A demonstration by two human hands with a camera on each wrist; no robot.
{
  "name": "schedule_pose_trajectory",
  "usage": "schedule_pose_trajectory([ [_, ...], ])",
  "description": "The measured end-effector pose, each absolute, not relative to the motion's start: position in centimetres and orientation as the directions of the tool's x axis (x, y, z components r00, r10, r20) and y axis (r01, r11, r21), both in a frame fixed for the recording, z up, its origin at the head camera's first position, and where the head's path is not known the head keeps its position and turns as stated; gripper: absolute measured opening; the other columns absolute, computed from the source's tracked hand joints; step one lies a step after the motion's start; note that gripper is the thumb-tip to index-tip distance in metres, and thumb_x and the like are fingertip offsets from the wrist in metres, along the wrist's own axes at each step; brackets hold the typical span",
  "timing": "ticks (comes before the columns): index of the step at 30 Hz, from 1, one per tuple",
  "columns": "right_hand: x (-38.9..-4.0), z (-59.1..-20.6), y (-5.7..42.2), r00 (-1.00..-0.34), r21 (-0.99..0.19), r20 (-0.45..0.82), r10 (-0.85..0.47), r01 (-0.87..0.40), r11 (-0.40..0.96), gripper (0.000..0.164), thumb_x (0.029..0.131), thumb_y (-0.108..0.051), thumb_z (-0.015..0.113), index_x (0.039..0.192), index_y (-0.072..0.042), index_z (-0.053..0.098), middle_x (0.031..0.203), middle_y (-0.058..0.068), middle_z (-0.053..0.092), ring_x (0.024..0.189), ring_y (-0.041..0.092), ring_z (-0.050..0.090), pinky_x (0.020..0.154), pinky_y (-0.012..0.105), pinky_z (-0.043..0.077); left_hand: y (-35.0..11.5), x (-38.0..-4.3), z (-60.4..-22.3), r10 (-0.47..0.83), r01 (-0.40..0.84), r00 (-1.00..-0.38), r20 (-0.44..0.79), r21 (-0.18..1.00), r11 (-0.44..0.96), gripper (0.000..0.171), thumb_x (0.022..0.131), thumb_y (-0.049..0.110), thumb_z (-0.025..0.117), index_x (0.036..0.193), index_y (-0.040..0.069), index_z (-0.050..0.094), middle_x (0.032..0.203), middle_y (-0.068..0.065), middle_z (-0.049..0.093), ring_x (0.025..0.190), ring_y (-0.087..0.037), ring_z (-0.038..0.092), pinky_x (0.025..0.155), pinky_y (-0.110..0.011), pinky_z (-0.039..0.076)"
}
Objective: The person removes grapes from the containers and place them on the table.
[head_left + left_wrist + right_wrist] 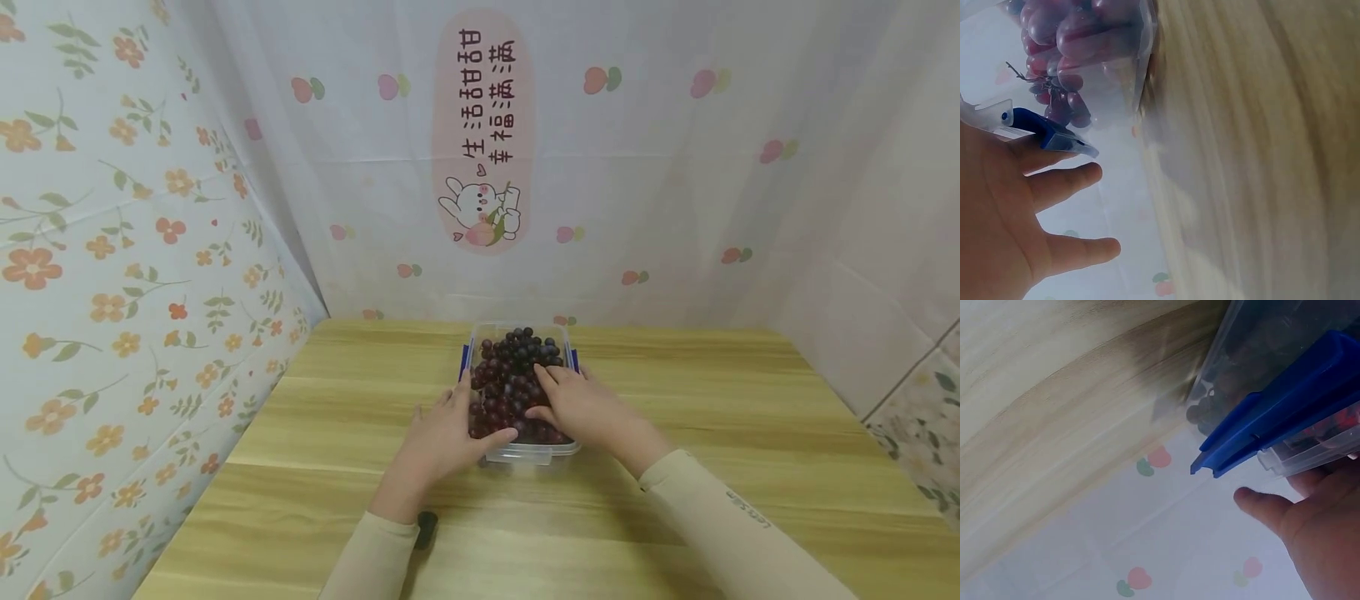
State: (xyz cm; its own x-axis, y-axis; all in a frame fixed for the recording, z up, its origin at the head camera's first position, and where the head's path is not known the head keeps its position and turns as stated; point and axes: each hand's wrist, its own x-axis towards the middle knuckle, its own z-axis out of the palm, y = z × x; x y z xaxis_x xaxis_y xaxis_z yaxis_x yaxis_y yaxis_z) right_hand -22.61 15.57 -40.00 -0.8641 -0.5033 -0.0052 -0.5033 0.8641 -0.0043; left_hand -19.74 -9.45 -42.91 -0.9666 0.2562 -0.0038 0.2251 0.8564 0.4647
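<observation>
A clear plastic container with blue side clips stands on the table, filled with dark red-purple grapes. My left hand is at its left side, with the thumb reaching over the front rim. In the left wrist view, the fingers are straight and spread beside a blue clip. Over the right rim, my right hand rests on the grapes with thumb and forefinger apart. The right wrist view shows one finger extended outside the box, near the other blue clip. Its remaining fingers are mostly hidden.
The wood-grain table runs back to a printed white curtain. A floral curtain hangs along the left side. Beside the left wrist a small dark object shows; its kind is unclear.
</observation>
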Motion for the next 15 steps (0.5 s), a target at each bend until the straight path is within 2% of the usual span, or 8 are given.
schedule_pose_trajectory([
  [4,-22.5,-39.9,15.5,-0.863,0.057,0.002,-0.505,-0.504,0.862,0.081,0.108,-0.057,0.051,0.162,0.002,0.039,0.160,0.021,0.052,0.152,0.040,0.047,0.126,0.074,0.024,-9.3,-19.7,-42.7,0.256,0.217,-0.966,-0.026,0.451,0.866,0.145,0.072,0.100,0.059,0.173,0.011,0.005,0.173,-0.006,0.037,0.163,-0.032,0.033,0.127,-0.076,0.016],
  [6,-22.4,-39.8,15.4,-0.855,0.108,0.021,-0.518,-0.513,0.852,0.079,0.108,-0.057,0.052,0.160,0.002,0.044,0.155,0.019,0.058,0.148,0.039,0.051,0.126,0.075,0.024,-9.3,-19.7,-42.7,0.254,0.214,-0.967,-0.031,0.446,0.869,0.146,0.071,0.100,0.060,0.173,0.012,0.005,0.173,-0.007,0.037,0.162,-0.033,0.033,0.127,-0.076,0.017],
  [11,-22.5,-38.9,15.1,-0.815,0.258,0.050,-0.577,-0.548,0.796,0.066,0.106,-0.052,0.060,0.149,-0.001,0.059,0.139,0.014,0.070,0.132,0.037,0.063,0.122,0.074,0.032,-9.4,-19.6,-42.4,0.248,0.208,-0.968,-0.037,0.435,0.876,0.145,0.072,0.099,0.061,0.173,0.011,0.006,0.173,-0.008,0.037,0.162,-0.034,0.034,0.126,-0.077,0.017],
  [15,-23.0,-37.9,14.9,-0.792,0.267,0.014,-0.611,-0.586,0.765,0.061,0.098,-0.049,0.074,0.138,-0.003,0.067,0.131,0.013,0.074,0.126,0.037,0.065,0.118,0.073,0.039,-9.5,-19.6,-42.3,0.246,0.202,-0.968,-0.046,0.435,0.877,0.144,0.073,0.098,0.062,0.173,0.011,0.005,0.174,-0.010,0.035,0.161,-0.034,0.035,0.127,-0.076,0.017],
])
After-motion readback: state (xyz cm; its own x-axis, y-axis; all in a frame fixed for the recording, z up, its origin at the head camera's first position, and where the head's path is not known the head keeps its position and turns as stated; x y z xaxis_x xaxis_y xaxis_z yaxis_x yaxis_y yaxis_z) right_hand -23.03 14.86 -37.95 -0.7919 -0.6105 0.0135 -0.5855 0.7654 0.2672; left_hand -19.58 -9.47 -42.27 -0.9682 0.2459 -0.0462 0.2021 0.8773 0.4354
